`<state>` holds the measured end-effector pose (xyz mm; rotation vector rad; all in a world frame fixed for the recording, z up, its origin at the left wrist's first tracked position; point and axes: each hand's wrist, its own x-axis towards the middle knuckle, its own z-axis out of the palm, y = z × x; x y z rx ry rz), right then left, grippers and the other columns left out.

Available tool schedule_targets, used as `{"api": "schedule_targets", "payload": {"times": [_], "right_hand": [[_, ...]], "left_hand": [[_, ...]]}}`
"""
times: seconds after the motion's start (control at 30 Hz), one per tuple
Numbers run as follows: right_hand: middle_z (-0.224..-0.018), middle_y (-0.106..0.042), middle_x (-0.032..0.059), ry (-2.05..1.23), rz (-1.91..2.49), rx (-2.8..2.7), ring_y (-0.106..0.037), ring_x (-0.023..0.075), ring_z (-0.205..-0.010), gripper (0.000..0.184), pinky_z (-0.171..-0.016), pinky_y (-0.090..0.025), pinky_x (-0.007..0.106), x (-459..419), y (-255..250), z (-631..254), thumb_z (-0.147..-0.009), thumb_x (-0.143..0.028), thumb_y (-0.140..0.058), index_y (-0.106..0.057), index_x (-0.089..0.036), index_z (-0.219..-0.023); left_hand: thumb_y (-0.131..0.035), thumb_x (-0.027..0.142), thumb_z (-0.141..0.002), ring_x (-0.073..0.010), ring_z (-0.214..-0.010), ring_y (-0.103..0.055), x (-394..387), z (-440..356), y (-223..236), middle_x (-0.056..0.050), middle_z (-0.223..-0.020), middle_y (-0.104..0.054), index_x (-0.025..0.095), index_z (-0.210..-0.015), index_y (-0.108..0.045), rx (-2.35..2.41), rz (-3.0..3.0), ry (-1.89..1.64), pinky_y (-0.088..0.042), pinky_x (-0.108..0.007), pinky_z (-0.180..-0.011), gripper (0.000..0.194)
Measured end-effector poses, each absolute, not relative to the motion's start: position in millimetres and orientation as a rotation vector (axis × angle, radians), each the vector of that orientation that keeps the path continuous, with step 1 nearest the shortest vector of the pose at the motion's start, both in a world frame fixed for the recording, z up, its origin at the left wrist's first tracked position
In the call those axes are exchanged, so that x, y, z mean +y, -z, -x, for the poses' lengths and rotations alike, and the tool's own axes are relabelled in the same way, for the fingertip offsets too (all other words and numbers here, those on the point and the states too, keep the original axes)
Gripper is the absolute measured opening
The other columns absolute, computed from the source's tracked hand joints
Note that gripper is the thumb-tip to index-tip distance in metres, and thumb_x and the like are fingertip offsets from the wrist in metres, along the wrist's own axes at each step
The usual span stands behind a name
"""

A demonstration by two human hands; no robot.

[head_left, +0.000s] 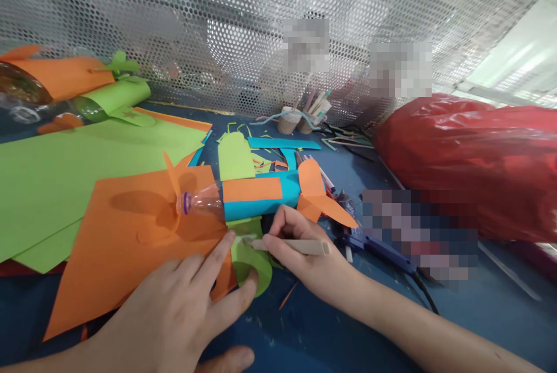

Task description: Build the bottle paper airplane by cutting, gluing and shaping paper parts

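My right hand (313,257) grips a pale marker (300,246), its tip on a rounded green paper piece (260,275) attached to or tucked against a plastic bottle's side. My left hand (183,297) lies with fingers spread, fingertips on the green piece's left edge and the palm over an orange sheet (104,234). The bottle (202,200) lies on its side, wrapped in blue paper (250,210) with an orange strip (252,189). Orange fins (312,178) stand at its right end; orange blades (172,173) are at the capped neck. Behind it is a second green piece (236,155).
Green sheets (39,187) and two paper-covered bottles (69,77) lie at left. Cups of sticks (289,120) stand by the perforated metal screen (152,19). A blue glue gun (378,250) with a black cable and a red plastic bag (470,158) are at right.
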<state>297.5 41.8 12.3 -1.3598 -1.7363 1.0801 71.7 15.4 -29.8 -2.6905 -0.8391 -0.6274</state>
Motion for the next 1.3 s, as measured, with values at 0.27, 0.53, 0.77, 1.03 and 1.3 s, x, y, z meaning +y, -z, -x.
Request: {"api": "schedule_targets", "payload": {"times": [0.27, 0.53, 0.77, 1.03, 1.3], "right_hand": [[-0.065, -0.045, -0.0078, -1.090, 1.367, -1.728, -0.037, 0.0083, -0.057, 0.017, -0.051, -0.030, 0.021, 40.6, -10.9, -298.0, -0.087, -0.022, -0.057, -0.044, -0.022, -0.076], [-0.064, -0.044, -0.0081, -1.088, 1.353, -1.736, -0.036, 0.0082, -0.056, 0.017, -0.050, -0.030, 0.022, 41.1, -12.6, -296.9, -0.086, -0.020, -0.056, -0.044, -0.022, -0.075], [-0.067, -0.047, -0.0070, -1.073, 1.366, -1.733, -0.040, 0.0089, -0.058, 0.016, -0.052, -0.032, 0.022, 41.1, -10.9, -297.6, -0.086, -0.022, -0.056, -0.044, -0.022, -0.076], [-0.065, -0.046, -0.0072, -1.056, 1.388, -1.734, -0.039, 0.0093, -0.057, 0.016, -0.051, -0.031, 0.022, 40.6, -15.1, -296.2, -0.085, -0.023, -0.057, -0.044, -0.022, -0.075], [-0.057, -0.041, -0.0087, -1.113, 1.366, -1.620, -0.036, 0.0087, -0.048, 0.016, -0.048, -0.030, 0.023, 41.7, -16.3, -295.2, -0.081, -0.021, -0.054, -0.041, -0.023, -0.071]], "left_hand": [[-0.034, 0.053, -0.097, -0.0323, -0.095, -0.062, 15.6, -71.8, 28.1, -0.015, -0.125, -0.061, 0.032, -0.134, -0.055, -0.843, 2.684, 0.629, -0.051, -0.039, -0.066, 0.048], [-0.034, 0.053, -0.097, -0.0313, -0.091, -0.063, 16.6, -72.4, 28.0, -0.015, -0.125, -0.061, 0.032, -0.134, -0.056, -0.838, 2.674, 0.627, -0.050, -0.038, -0.064, 0.048], [-0.032, 0.052, -0.097, -0.0308, -0.090, -0.063, 15.9, -72.3, 29.1, -0.015, -0.127, -0.060, 0.033, -0.135, -0.054, -0.850, 2.671, 0.625, -0.049, -0.038, -0.064, 0.048], [-0.030, 0.052, -0.098, -0.0315, -0.090, -0.063, 14.1, -72.4, 25.1, -0.015, -0.127, -0.060, 0.034, -0.133, -0.057, -0.884, 2.702, 0.581, -0.049, -0.037, -0.063, 0.047], [-0.033, 0.052, -0.098, -0.0332, -0.095, -0.063, 13.9, -72.3, 25.7, -0.013, -0.125, -0.062, 0.034, -0.128, -0.061, -0.884, 2.709, 0.635, -0.050, -0.040, -0.069, 0.045]]}}
